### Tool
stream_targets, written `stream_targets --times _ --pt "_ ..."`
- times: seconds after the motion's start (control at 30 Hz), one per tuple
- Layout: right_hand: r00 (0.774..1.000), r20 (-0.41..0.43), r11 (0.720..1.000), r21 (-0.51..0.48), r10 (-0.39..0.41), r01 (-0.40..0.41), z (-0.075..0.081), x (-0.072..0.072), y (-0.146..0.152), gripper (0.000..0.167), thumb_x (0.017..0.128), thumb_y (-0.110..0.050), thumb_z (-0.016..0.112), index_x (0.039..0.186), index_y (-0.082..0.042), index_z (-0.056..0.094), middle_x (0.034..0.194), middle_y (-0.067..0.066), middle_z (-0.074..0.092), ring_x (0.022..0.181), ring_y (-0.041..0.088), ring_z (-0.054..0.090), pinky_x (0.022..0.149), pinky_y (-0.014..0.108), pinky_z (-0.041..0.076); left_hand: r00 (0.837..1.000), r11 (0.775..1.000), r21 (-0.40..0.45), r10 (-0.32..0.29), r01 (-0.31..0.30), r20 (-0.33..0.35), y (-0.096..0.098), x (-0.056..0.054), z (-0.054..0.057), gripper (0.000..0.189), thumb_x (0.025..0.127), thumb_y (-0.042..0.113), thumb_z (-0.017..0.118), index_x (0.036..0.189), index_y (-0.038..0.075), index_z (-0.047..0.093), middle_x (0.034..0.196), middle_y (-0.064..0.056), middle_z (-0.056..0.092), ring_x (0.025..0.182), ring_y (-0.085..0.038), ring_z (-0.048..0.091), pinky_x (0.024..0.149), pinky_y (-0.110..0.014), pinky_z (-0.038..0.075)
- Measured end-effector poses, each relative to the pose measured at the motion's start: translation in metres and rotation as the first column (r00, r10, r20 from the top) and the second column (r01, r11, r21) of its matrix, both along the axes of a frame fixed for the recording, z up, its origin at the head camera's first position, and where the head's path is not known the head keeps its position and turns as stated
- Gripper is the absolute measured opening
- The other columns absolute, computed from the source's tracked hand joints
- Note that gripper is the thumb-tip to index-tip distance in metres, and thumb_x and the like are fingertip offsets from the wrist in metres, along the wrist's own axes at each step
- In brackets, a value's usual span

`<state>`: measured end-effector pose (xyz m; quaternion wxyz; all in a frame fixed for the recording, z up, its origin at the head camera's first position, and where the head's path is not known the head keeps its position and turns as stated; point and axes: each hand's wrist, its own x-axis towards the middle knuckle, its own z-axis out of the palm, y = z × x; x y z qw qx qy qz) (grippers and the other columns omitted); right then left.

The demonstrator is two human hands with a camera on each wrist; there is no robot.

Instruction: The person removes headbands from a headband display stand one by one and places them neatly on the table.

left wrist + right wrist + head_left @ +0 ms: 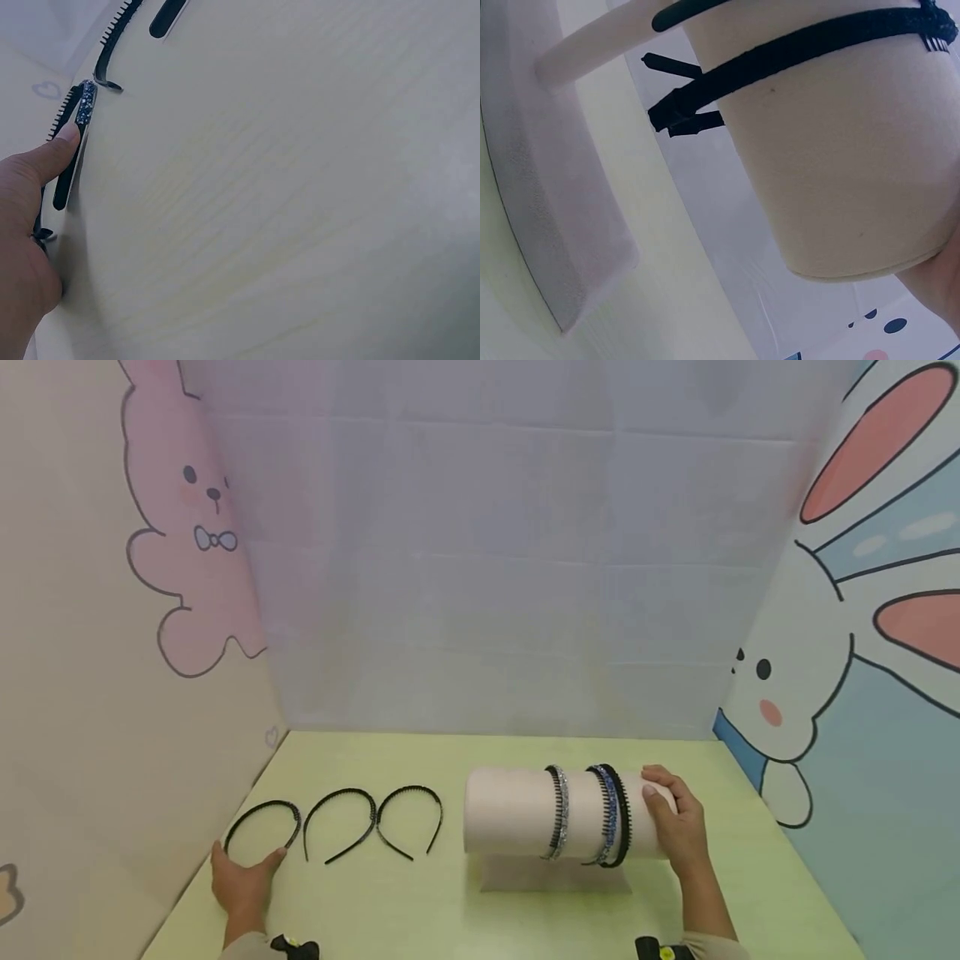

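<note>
At the left of the head view, my left hand [243, 883] spans the two ends of a black toothed headband [297, 820] lying on the table. Its thumb [54, 156] lies against one end in the left wrist view, where a glittery section shows; the other fingertips are mostly hidden. My right hand [684, 831] grips the right end of a cream headband stand's roll [506, 812], thumb in front, fingers over the top. Around the roll sit a silver glitter headband [562, 810], a blue glitter headband [611, 817] and a black headband [624, 817].
Two more dark headbands, a middle headband [341, 791] and a right headband [410, 788], lie between my left hand and the stand. The roll rests above a pale base [555, 875] on the light green table [397, 918]. Walls with cartoon animals border the table.
</note>
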<state>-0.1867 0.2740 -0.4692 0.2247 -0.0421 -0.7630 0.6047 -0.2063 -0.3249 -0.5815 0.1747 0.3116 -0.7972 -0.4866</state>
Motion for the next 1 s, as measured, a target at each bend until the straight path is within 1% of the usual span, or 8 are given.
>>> stream_targets --times 0.1,0.17,0.3,0.47,0.67,0.77,0.87,1.0 --pt "1.0 -0.02 1.0 -0.007 0.016 -0.016 0.0 -0.001 -0.001 0.024 0.094 -0.012 0.056 0.114 0.001 0.06 0.125 0.007 0.054 0.114 0.003 0.044 0.091 0.018 0.035 0.999 1.0 -0.007 0.028 -0.028 0.018 0.0 0.001 -0.002 0.108 0.074 0.016 0.076 0.148 0.002 -0.001 0.15 -0.025 0.004 0.133 -0.048 0.004 0.107 -0.052 0.008" --pt "0.999 -0.027 1.0 -0.017 0.018 -0.019 0.0 -0.002 -0.002 0.023 0.093 -0.01 0.057 0.113 0.002 0.06 0.124 0.007 0.054 0.114 0.004 0.044 0.091 0.017 0.034 0.999 0.999 -0.019 0.027 -0.027 0.028 0.0 0.002 -0.004 0.109 0.074 0.018 0.077 0.148 0.003 -0.001 0.15 -0.026 0.005 0.132 -0.05 0.005 0.106 -0.054 0.009" --pt "1.0 0.004 1.0 -0.015 0.01 -0.01 -0.003 -0.003 -0.002 0.024 0.094 -0.012 0.056 0.113 0.001 0.06 0.124 0.004 0.055 0.114 0.003 0.044 0.092 0.019 0.035 0.999 0.999 0.0 0.033 -0.033 0.01 -0.004 0.006 -0.003 0.107 0.077 0.027 0.075 0.148 0.003 -0.001 0.151 -0.024 0.003 0.134 -0.046 0.003 0.107 -0.052 0.008" --pt "1.0 0.028 1.0 0.006 0.005 -0.005 -0.006 0.001 -0.002 0.024 0.094 -0.014 0.057 0.114 0.0 0.06 0.125 0.002 0.055 0.115 0.002 0.043 0.093 0.02 0.034 0.994 0.998 0.026 0.06 -0.057 -0.093 0.004 0.017 0.011 0.092 0.083 0.026 0.068 0.149 0.005 0.007 0.152 -0.02 0.01 0.136 -0.038 0.009 0.108 -0.047 0.01" --pt "1.0 -0.013 1.0 0.014 0.002 -0.002 -0.003 0.002 0.001 0.022 0.093 -0.011 0.056 0.112 0.001 0.06 0.122 0.002 0.056 0.115 0.003 0.044 0.092 0.019 0.034 0.981 0.999 0.039 0.042 -0.036 -0.187 0.04 0.028 0.031 0.083 0.086 0.026 0.065 0.149 0.006 0.015 0.149 -0.02 0.019 0.134 -0.039 0.02 0.106 -0.049 0.019" --pt "1.0 -0.028 1.0 0.018 0.004 -0.004 -0.001 0.001 0.001 0.022 0.093 -0.011 0.056 0.112 0.001 0.06 0.121 0.002 0.056 0.114 0.003 0.044 0.091 0.019 0.034 0.974 0.999 0.031 -0.002 0.009 -0.227 0.062 0.032 0.04 0.079 0.086 0.025 0.066 0.148 0.006 0.02 0.145 -0.022 0.027 0.128 -0.042 0.031 0.101 -0.051 0.028" --pt "0.999 -0.035 1.0 0.011 0.005 -0.004 -0.001 0.0 0.001 0.022 0.093 -0.009 0.057 0.112 0.002 0.06 0.121 0.003 0.057 0.114 0.004 0.045 0.091 0.018 0.035 0.965 0.996 0.006 -0.086 0.09 -0.248 0.084 0.034 0.054 0.079 0.085 0.028 0.068 0.147 0.008 0.023 0.142 -0.02 0.034 0.122 -0.039 0.04 0.097 -0.049 0.034" --pt "0.999 -0.035 1.0 -0.006 -0.002 0.002 -0.001 -0.001 0.001 0.023 0.093 -0.009 0.056 0.112 0.003 0.06 0.12 0.002 0.057 0.114 0.004 0.045 0.093 0.018 0.034 0.927 0.975 -0.004 -0.213 0.222 -0.309 0.113 0.033 0.072 0.079 0.084 0.026 0.071 0.146 0.009 0.026 0.14 -0.015 0.039 0.119 -0.034 0.044 0.093 -0.046 0.036"
